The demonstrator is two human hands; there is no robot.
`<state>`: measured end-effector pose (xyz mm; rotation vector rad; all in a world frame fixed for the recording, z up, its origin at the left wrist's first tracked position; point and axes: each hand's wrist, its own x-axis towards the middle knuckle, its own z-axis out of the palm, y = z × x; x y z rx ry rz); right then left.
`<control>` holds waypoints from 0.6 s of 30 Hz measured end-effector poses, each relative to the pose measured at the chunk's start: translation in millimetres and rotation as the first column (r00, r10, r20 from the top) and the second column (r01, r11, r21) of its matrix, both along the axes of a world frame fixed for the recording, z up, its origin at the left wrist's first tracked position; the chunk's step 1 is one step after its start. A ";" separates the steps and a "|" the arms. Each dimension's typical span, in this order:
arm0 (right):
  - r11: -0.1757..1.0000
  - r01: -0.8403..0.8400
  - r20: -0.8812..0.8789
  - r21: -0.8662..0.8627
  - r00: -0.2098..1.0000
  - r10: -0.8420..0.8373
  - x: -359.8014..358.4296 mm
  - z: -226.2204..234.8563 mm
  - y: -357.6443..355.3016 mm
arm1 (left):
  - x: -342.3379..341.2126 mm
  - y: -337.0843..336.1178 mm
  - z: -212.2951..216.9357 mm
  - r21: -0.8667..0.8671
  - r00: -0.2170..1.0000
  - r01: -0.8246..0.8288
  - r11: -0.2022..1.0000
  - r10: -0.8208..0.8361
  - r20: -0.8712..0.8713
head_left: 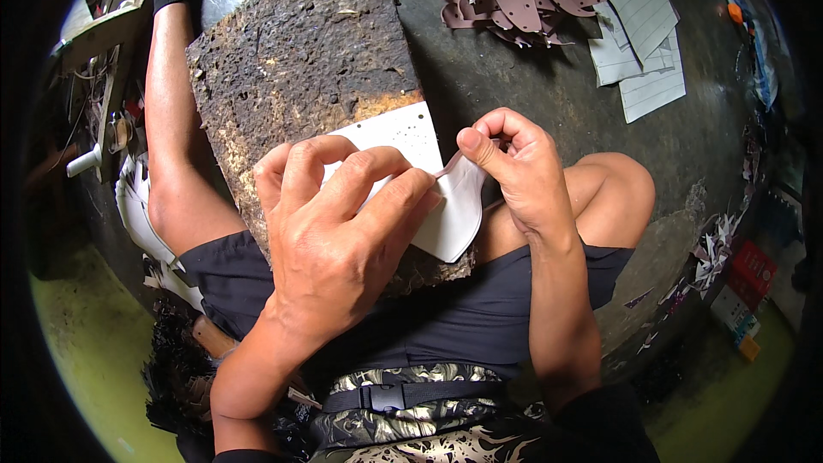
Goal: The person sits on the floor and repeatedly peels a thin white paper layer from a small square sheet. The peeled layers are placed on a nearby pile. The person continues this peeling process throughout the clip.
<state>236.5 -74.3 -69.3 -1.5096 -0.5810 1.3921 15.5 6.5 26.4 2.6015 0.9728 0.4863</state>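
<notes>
Pinching the white leather piece (pixel 452 214) at its edge, the right hand (pixel 514 176) should peel steadily while the left hand (pixel 343 231) presses flat fingers beside it.

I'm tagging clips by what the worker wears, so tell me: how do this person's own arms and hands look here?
Both forearms are bare, coming up from the lower edge. The left hand and the right hand wear no gloves, and no rings or watch show. Dark sleeve cuffs sit near the elbows at the bottom of the picture. Fingernails are short. No tattoos or markings are visible on either arm.
</notes>
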 end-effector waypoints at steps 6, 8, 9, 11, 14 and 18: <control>1.000 0.011 0.066 0.009 0.998 -0.012 -0.1 0.9 1.7 | -1.6 4.8 8.4 -0.019 0.998 0.021 1.000 -0.022 -0.053; 1.000 -0.014 0.095 -0.004 0.995 0.014 1.7 1.8 2.1 | -2.0 8.8 7.7 -0.013 0.998 0.051 0.999 -0.051 -0.041; 1.000 -0.019 0.117 -0.003 0.993 0.019 2.5 1.7 2.9 | -2.0 9.8 8.0 -0.026 0.997 0.053 0.998 -0.055 -0.053; 1.000 -0.009 0.150 0.008 0.989 0.008 3.2 1.2 4.6 | -2.9 11.9 9.8 -0.044 0.997 0.066 0.997 -0.068 -0.048; 0.999 0.025 0.179 0.029 0.983 -0.030 2.8 0.3 6.8 | -3.6 14.3 12.7 -0.051 0.994 0.077 0.996 -0.081 -0.077; 0.999 0.027 0.218 0.035 0.975 -0.034 3.0 0.6 7.1 | -4.1 16.8 13.2 -0.067 0.994 0.084 0.994 -0.089 -0.065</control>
